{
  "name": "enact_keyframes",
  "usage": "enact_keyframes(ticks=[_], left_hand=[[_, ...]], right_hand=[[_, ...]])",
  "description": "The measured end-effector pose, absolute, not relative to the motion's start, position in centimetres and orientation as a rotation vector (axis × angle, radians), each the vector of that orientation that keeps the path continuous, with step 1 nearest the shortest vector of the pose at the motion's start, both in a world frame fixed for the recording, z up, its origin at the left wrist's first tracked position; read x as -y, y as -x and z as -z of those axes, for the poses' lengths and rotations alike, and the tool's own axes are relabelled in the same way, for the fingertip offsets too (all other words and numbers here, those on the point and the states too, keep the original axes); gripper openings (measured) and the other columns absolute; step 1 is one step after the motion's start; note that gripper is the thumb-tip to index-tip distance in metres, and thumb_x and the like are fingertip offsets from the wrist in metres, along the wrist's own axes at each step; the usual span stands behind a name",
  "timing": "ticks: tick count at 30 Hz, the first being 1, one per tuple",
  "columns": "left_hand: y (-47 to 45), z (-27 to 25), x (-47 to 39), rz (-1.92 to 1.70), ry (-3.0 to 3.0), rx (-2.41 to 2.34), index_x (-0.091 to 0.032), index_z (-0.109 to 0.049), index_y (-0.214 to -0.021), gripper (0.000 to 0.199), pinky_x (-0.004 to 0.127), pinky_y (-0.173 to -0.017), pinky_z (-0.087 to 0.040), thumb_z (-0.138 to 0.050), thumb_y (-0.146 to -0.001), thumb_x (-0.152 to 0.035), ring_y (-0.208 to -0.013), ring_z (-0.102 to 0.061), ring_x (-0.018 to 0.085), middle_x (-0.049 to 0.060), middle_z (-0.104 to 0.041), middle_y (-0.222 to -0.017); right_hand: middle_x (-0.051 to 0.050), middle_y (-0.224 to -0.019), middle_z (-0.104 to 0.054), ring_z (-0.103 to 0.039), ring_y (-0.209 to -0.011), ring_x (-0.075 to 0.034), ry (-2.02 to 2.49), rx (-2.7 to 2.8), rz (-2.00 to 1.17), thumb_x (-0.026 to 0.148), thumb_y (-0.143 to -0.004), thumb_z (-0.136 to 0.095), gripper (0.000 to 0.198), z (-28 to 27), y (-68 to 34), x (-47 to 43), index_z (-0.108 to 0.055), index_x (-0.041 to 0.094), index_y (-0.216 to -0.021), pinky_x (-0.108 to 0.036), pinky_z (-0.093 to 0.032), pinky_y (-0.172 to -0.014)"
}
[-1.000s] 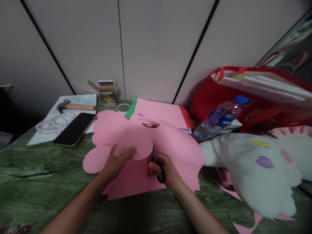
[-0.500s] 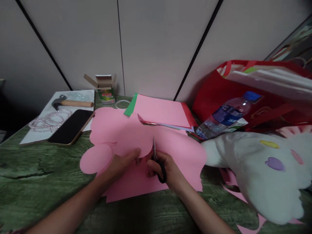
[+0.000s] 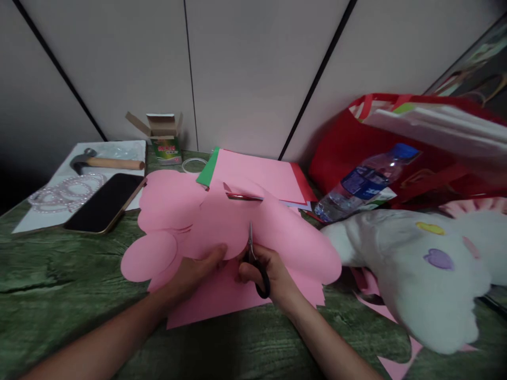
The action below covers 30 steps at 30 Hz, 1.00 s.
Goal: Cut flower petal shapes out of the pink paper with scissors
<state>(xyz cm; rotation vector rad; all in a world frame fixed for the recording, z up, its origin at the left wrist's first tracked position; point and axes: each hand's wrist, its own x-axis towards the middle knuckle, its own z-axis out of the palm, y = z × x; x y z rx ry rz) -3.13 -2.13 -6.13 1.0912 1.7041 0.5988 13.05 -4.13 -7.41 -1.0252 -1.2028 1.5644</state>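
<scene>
In the middle of the head view, my right hand (image 3: 270, 274) is closed round black-handled scissors (image 3: 263, 279). Their blades point away from me and sit in a cut in a pink paper sheet (image 3: 293, 232). My left hand (image 3: 202, 266) pinches the sheet's near edge just left of the scissors, thumb on top and fingers hidden underneath. The sheet has a rounded cut edge there, and its right side bulges up in a curl. Below lies a stack of pink paper (image 3: 214, 309). Rounded pink paper cut-outs (image 3: 149, 256) rest to the left.
Left: a phone (image 3: 106, 203), a hammer (image 3: 111, 162) and bead strings (image 3: 73, 192) on white paper. Behind: a small open box (image 3: 166, 150), a tape ring (image 3: 193, 164), coloured sheets (image 3: 257, 171). Right: a water bottle (image 3: 362, 184), red bag (image 3: 336, 148), white plush toy (image 3: 420, 274), paper scraps (image 3: 400, 364).
The view has shifted slightly, so the surroundings appear a little further left. The sheet's right side curls up and bulges more. Both hands keep their grip.
</scene>
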Motion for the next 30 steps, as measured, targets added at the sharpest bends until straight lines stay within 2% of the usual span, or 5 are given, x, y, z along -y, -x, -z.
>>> enact_keyframes(ticks=[8,14,23,26,30], left_hand=[[3.8,7.7,1.6,-0.918,-1.232,-1.559,-0.019,-0.056,-0.049,0.032,0.03,-0.056,-0.046,-0.058,-0.068,-0.046,-0.059,-0.059,0.021,0.004,-0.064,-0.057],[3.0,7.5,0.8,-1.194,-1.41,-1.25,-0.019,-0.056,-0.051,0.029,0.032,-0.068,-0.045,-0.054,-0.073,-0.039,-0.06,-0.057,0.019,0.002,-0.061,-0.052],[0.8,7.2,-0.7,-1.207,-1.23,-1.403,-0.019,-0.051,-0.046,0.034,0.028,-0.045,-0.038,-0.059,-0.067,-0.044,-0.043,-0.048,0.015,-0.001,-0.052,-0.043],[-0.4,6.8,-1.1,-1.231,-1.181,-1.411,-0.018,-0.05,-0.045,0.034,0.028,-0.045,-0.037,-0.064,-0.062,-0.045,-0.044,-0.048,0.014,-0.001,-0.05,-0.042],[-1.0,6.6,-0.6,-1.3,-1.109,-1.409,-0.018,-0.051,-0.05,0.032,0.028,-0.046,-0.039,-0.061,-0.062,-0.046,-0.045,-0.05,0.014,-0.001,-0.053,-0.047]], right_hand=[[0.003,-0.057,-0.054,-0.049,-0.05,-0.009,1.056,1.24,-1.6,0.04,-0.064,-0.071,0.03,7.3,-12.9,2.5,-0.057,0.015,-0.073,-0.023,-0.039,-0.049],[0.002,-0.057,-0.055,-0.048,-0.05,-0.01,0.946,1.237,-1.608,0.042,-0.069,-0.066,0.029,7.4,-12.9,1.9,-0.055,0.015,-0.069,-0.024,-0.039,-0.05],[0.005,-0.052,-0.05,-0.047,-0.046,-0.01,0.892,1.191,-1.576,0.041,-0.071,-0.064,0.028,8.3,-12.7,1.5,-0.052,0.017,-0.066,-0.026,-0.043,-0.05],[0.004,-0.049,-0.049,-0.046,-0.044,-0.01,0.889,1.202,-1.544,0.044,-0.07,-0.063,0.03,8.3,-12.5,1.4,-0.053,0.016,-0.066,-0.024,-0.041,-0.045],[0.005,-0.049,-0.049,-0.044,-0.042,-0.009,0.877,1.217,-1.5,0.047,-0.07,-0.061,0.033,7.8,-12.4,1.8,-0.052,0.016,-0.068,-0.023,-0.039,-0.043]])
